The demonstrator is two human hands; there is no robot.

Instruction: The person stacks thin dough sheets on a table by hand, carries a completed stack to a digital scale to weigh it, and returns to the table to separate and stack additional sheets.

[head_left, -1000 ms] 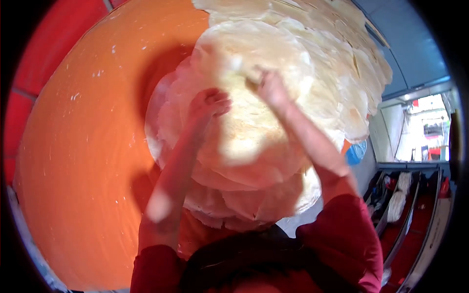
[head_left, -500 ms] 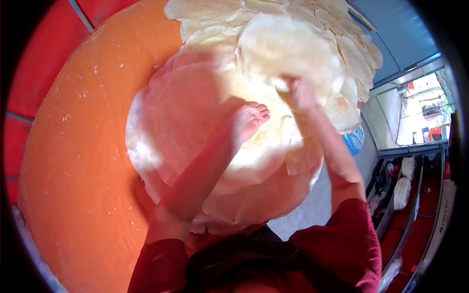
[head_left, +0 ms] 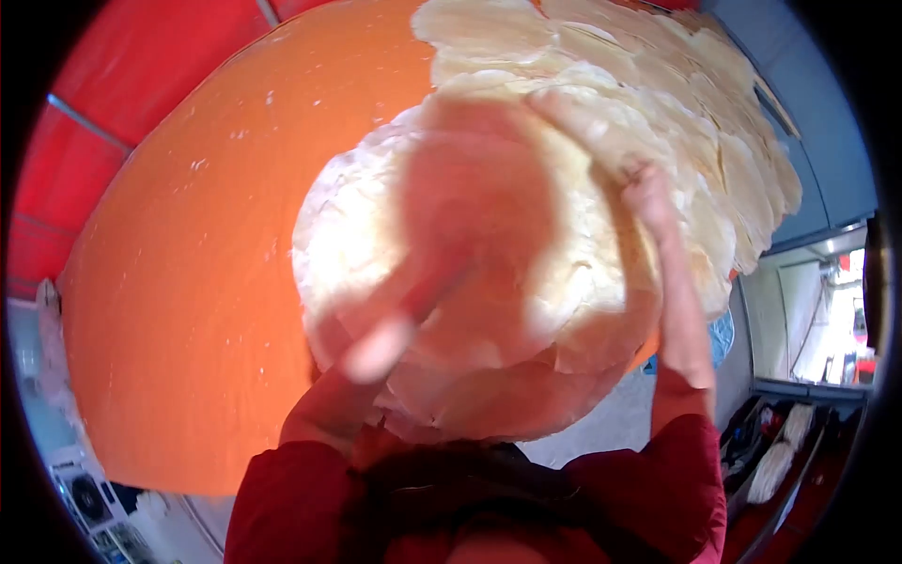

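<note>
Thin, pale round sheets (head_left: 362, 226) lie in a broad overlapping pile on the orange surface. My right hand (head_left: 648, 195) is closed at the pile's right side, pinching the edge of a pale sheet (head_left: 587, 127) that stretches up and to the left from it. My left hand (head_left: 456, 261) is over the middle of the pile, in shadow and smeared by motion, so its fingers cannot be made out. A dark, rounded shadow falls across the sheets around and above it.
The orange surface (head_left: 188, 320) spreads out on the left. More overlapping sheets (head_left: 695, 113) reach to the upper right. A blue bag (head_left: 722, 338) is beyond the pile's right edge. Racks with pale bundles (head_left: 772, 470) stand at the lower right, and a fan-like unit (head_left: 86, 493) at the lower left.
The view has shifted. My right hand has moved right and slightly down with the sheet's edge. My left hand, whose fingers showed half a second ago, is now blurred over the pile.
</note>
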